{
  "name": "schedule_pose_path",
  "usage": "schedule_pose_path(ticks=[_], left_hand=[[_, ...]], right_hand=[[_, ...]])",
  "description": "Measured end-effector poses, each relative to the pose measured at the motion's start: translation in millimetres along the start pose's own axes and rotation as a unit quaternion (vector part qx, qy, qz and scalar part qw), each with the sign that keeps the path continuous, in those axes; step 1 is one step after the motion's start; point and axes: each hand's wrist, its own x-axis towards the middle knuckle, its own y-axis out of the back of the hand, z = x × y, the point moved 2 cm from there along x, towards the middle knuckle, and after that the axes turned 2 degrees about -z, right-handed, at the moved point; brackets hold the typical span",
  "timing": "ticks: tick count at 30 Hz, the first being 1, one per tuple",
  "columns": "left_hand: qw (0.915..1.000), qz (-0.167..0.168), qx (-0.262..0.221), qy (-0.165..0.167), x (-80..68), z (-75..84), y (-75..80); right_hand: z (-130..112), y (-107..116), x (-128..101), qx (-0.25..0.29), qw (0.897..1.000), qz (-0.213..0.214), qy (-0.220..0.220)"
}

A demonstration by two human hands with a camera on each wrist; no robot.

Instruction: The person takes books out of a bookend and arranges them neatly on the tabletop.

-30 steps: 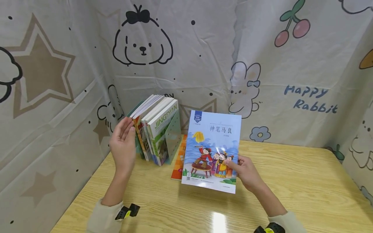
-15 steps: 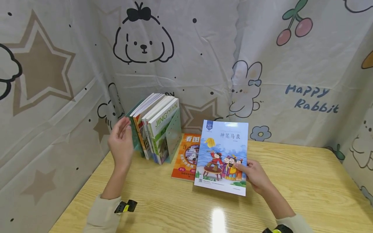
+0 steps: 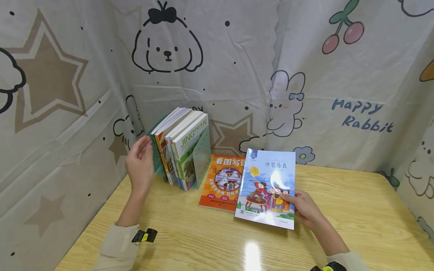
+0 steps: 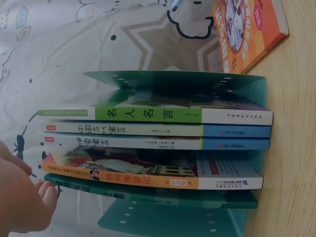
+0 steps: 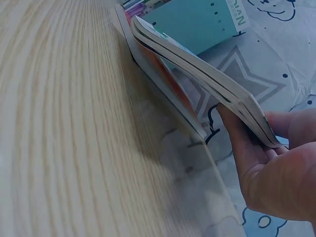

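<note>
My right hand (image 3: 308, 210) pinches a light blue picture book (image 3: 264, 188) by its right edge, thumb on the cover. In the right wrist view this book (image 5: 207, 74) tilts above the orange book, with the fingers beneath it. The orange book (image 3: 218, 188) lies flat on the table, partly covered by the blue one in the head view. My left hand (image 3: 139, 165) is raised beside the upright books (image 3: 183, 146), its fingers loosely bent and holding nothing. In the left wrist view its fingertips are right at the top of a dark green book (image 4: 148, 196).
A green metal bookend (image 3: 202, 158) flanks the row of several books at the back left. The wooden table (image 3: 346, 210) extends to the right. A printed cloth curtain (image 3: 234, 56) stands behind the table and along its left side.
The blue book has moved right and slightly down in my right hand, uncovering more of the orange book. My left hand has shifted slightly left from the upright books.
</note>
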Motion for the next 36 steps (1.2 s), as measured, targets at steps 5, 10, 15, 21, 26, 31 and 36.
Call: schedule_pose_path(ticks=[5,10,15,21,26,31,36], left_hand=[[0.9996,-0.009,0.025,0.008,-2.9,13.1,-2.9],[0.9995,-0.016,0.023,0.014,7.4,-11.5,-1.8],[0.9986,-0.033,0.033,0.023,9.3,-17.1,-0.6],[0.9958,-0.039,0.066,0.049,9.6,-23.2,3.8],[0.9932,-0.055,0.083,0.06,13.8,-25.7,2.0],[0.9885,-0.079,0.099,0.083,16.6,-29.7,-0.6],[0.9831,-0.107,0.116,0.092,20.0,-37.1,-1.3]], right_hand=[[7,9,2,-0.003,1.0,0.011,-0.013],[10,17,3,-0.005,1.0,0.016,-0.025],[15,21,5,0.009,0.999,0.018,-0.041],[20,25,13,0.024,0.998,0.015,-0.063],[20,31,20,0.022,0.996,0.029,-0.081],[19,37,24,0.023,0.994,0.032,-0.101],[18,42,28,0.02,0.992,0.036,-0.118]])
